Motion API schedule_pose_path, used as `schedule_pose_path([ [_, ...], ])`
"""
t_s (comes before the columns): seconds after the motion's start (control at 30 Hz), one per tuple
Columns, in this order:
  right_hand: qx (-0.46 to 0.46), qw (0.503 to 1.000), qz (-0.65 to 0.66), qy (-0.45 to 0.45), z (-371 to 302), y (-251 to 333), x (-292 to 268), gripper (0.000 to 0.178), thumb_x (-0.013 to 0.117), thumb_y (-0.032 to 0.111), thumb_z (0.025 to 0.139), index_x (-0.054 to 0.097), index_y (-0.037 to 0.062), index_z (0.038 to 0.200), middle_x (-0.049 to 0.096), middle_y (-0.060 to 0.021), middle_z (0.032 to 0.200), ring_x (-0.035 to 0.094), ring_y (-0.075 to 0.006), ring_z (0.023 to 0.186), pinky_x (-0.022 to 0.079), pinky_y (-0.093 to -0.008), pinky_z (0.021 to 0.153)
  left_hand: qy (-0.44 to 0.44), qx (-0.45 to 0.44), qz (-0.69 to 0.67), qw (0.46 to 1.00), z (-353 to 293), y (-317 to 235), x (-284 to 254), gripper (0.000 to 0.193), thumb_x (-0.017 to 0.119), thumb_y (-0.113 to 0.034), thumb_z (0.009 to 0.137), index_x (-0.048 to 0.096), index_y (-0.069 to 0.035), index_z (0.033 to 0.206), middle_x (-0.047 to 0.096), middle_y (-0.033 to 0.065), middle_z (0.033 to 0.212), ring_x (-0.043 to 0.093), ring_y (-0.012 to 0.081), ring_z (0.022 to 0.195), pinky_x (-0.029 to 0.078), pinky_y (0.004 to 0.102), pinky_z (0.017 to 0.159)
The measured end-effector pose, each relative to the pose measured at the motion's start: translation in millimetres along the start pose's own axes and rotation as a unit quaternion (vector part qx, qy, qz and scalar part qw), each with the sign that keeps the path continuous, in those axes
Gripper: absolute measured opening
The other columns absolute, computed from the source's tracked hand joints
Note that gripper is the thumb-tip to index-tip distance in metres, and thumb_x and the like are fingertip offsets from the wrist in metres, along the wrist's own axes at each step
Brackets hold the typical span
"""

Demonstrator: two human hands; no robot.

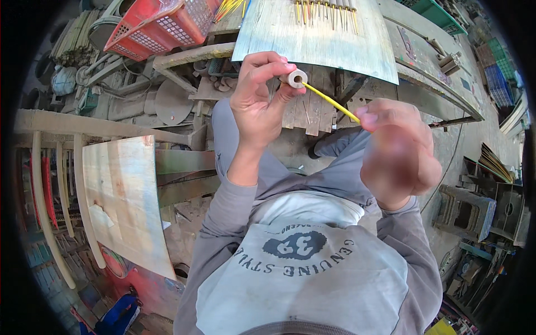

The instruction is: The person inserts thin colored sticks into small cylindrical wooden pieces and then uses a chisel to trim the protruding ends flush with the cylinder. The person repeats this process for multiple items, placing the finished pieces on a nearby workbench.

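Note:
Between the thumb and fingers of my left hand (261, 95) sits a short, pale, round tube (297, 77), its open end turned toward me. A thin yellow stick (330, 100) runs from my right hand (399, 145) up to that end. Its tip meets the hole, but I cannot tell how deep it goes. My right fingers pinch the stick's near end; part of this hand is blurred. Beyond both hands, several thin sticks with dark upper parts (329, 6) lie in a row on a pale board (312, 47).
A red plastic basket (162, 30) stands at the far left, beside a bundle of yellow sticks (229, 10). At my left a pale panel (125, 206) leans against a curved wooden rail (100, 124). To the right lies a long wooden bench (432, 78), with green crates (438, 15) behind.

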State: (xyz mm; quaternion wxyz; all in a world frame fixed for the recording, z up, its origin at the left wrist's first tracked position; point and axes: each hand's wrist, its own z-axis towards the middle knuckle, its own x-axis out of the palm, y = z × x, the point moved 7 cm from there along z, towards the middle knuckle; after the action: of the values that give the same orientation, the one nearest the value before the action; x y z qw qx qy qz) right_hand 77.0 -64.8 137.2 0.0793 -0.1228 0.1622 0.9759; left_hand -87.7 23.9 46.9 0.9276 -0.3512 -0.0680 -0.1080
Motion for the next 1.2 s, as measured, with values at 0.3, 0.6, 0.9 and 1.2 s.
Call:
schedule_pose_path([
  [0.3, -0.010, 1.000, 0.003, -0.006, 2, 1, -8, 0.026, 0.066, -0.011, 0.067, 0.054, -0.0038, 0.088, 0.062, -0.0192, 0.092, 0.063, -0.0295, 0.078, 0.053, -0.0361, 0.067, 0.007, -0.027, -0.030, 0.999, -8, 4, 16, 0.028, 0.071, 0.000, 0.079, 0.062, -0.004, 0.105, 0.048, 0.0094, 0.108, 0.054, 0.0161, 0.094, 0.058, 0.0245, 0.073],
  [0.6, -0.014, 1.000, -0.006, -0.001, 1, -2, -7, 0.030, 0.065, -0.013, 0.063, 0.056, -0.0052, 0.091, 0.061, -0.0209, 0.091, 0.062, -0.0294, 0.074, 0.052, -0.0354, 0.065, 0.007, -0.029, -0.015, 0.999, -11, 4, 19, 0.032, 0.075, 0.001, 0.074, 0.064, -0.005, 0.104, 0.052, 0.0079, 0.105, 0.052, 0.0164, 0.096, 0.046, 0.0270, 0.080],
  [0.9, -0.005, 1.000, -0.018, 0.020, 8, -2, -2, 0.030, 0.064, -0.013, 0.062, 0.056, -0.0081, 0.090, 0.061, -0.0222, 0.087, 0.061, -0.0285, 0.070, 0.051, -0.0327, 0.061, 0.055, -0.019, 0.007, 0.998, -11, 1, 21, 0.027, 0.070, -0.007, 0.082, 0.058, -0.004, 0.106, 0.056, 0.0096, 0.104, 0.055, 0.0169, 0.092, 0.046, 0.0280, 0.080],
  [1.2, 0.068, 0.997, 0.008, 0.040, 8, -11, 1, 0.032, 0.060, -0.019, 0.065, 0.055, -0.0083, 0.095, 0.060, -0.0223, 0.087, 0.061, -0.0277, 0.073, 0.051, -0.0316, 0.064, 0.119, -0.169, -0.093, 0.974, -32, 1, 30, 0.028, 0.058, -0.012, 0.093, 0.044, -0.001, 0.115, 0.055, 0.0076, 0.100, 0.053, 0.0103, 0.086, 0.045, 0.0235, 0.078],
])
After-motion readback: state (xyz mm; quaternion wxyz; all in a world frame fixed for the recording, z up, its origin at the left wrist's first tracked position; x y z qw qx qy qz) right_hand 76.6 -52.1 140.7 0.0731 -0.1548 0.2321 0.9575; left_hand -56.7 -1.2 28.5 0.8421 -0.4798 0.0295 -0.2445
